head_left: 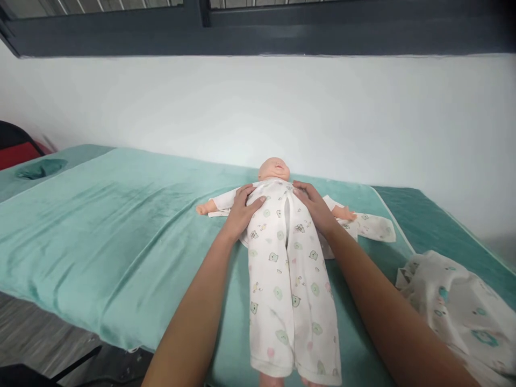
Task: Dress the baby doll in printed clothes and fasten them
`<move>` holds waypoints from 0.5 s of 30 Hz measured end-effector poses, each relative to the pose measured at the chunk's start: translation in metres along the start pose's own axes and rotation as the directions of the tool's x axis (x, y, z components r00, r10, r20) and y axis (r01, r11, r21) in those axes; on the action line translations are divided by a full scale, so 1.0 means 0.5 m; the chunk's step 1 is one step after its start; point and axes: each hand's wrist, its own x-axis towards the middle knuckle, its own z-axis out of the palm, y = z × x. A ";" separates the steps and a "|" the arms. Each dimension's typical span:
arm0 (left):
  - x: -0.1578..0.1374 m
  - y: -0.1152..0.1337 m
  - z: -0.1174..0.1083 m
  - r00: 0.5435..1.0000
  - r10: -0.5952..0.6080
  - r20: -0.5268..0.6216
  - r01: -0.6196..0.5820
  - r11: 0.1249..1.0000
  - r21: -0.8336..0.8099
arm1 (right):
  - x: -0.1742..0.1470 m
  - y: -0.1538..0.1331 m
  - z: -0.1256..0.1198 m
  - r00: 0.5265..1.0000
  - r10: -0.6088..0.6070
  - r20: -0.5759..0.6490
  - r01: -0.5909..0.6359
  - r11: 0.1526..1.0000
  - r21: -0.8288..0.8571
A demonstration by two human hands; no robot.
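Bare forearms (197, 312) flank white animal-print cloth trousers (272, 282), left hand (242, 209) and right hand (316, 207) loosely curled on top, firm hold unclear, so uneven tugging could skew them.

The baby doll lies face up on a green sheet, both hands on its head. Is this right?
Not the head: the head view shows the left hand and right hand high on the printed trousers. The baby doll lies face up on the green sheet.

Single head-worn view, looking forward and down from the leg end of a doll (272, 258), left hand (242, 211) and right hand (316, 207) close ahead, lens facing the wall (242, 107), wide across the bed (100, 236), window frame (306, 38) cropped above.
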 end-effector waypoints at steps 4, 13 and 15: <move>-0.004 -0.003 0.002 1.000 0.016 0.009 -0.016 1.000 -0.011 | 0.014 -0.021 0.007 0.997 0.048 0.053 -0.051 0.998 0.041; -0.006 -0.017 0.004 0.992 0.110 -0.053 -0.109 0.994 0.030 | -0.005 -0.043 0.008 0.997 -0.063 0.037 0.064 0.998 -0.020; -0.007 -0.019 0.004 0.989 0.128 -0.080 -0.123 0.991 0.056 | -0.016 -0.047 0.002 0.997 -0.068 0.025 0.069 0.997 -0.036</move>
